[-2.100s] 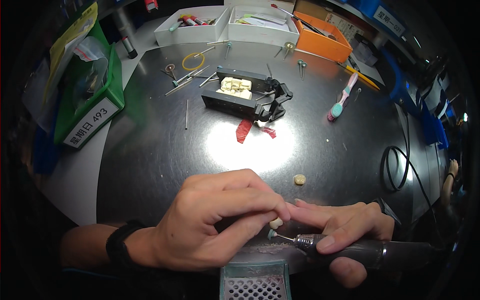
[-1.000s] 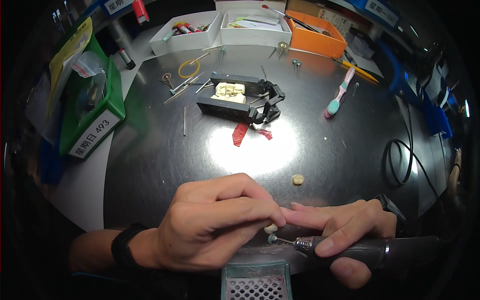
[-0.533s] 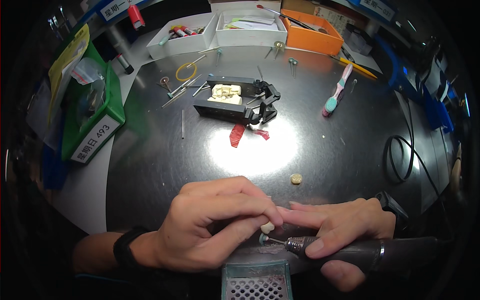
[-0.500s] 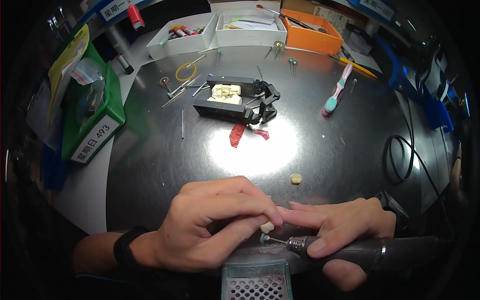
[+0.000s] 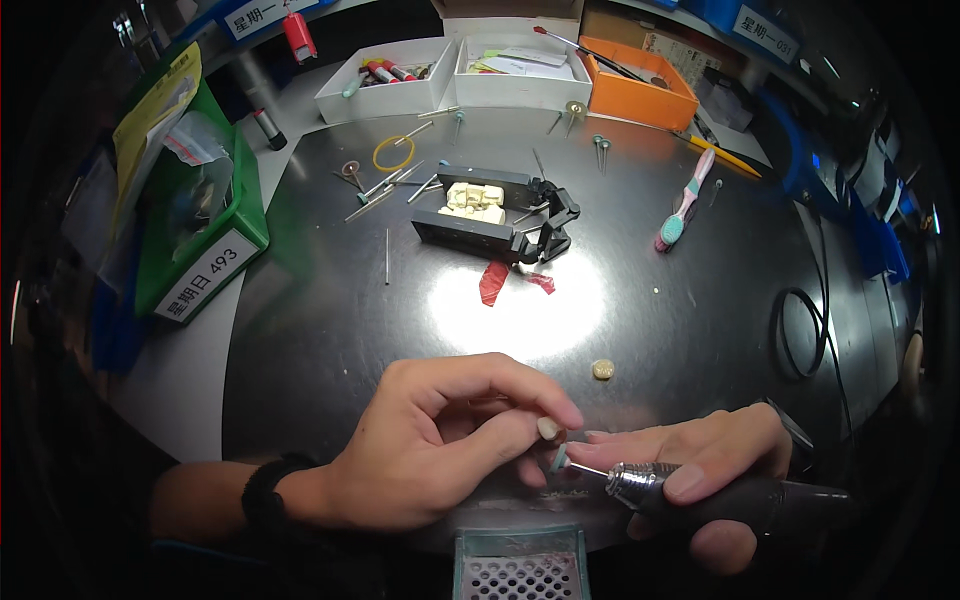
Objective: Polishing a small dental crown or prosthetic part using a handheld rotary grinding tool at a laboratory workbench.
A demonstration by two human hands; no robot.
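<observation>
A green bin with a white rectangular label point(image 5: 208, 275) sits far left on our dark round metal table point(image 5: 330, 320); white trays point(image 5: 390, 85) line the back. Our left hand point(image 5: 440, 450) pinches a small pale tooth-shaped piece point(image 5: 549, 429) at its fingertips. Our right hand point(image 5: 700, 470) grips a dark rotary handpiece point(image 5: 720, 492), its small disc tip just beside the piece.

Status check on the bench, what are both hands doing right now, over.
Left hand pinching small tooth-like piece at fingertips. Right hand gripping rotary handpiece, tip at the piece. Loose beige bit on table behind, not blocking.

The big round table point(image 5: 300, 330) was dark, shiny metal. A bright light shone on its middle. A green bin point(image 5: 200, 250) stood at the left. White boxes point(image 5: 450, 80) and an orange box point(image 5: 640, 95) sat at the back. Blue bins point(image 5: 850, 200) lined the right side.
</observation>
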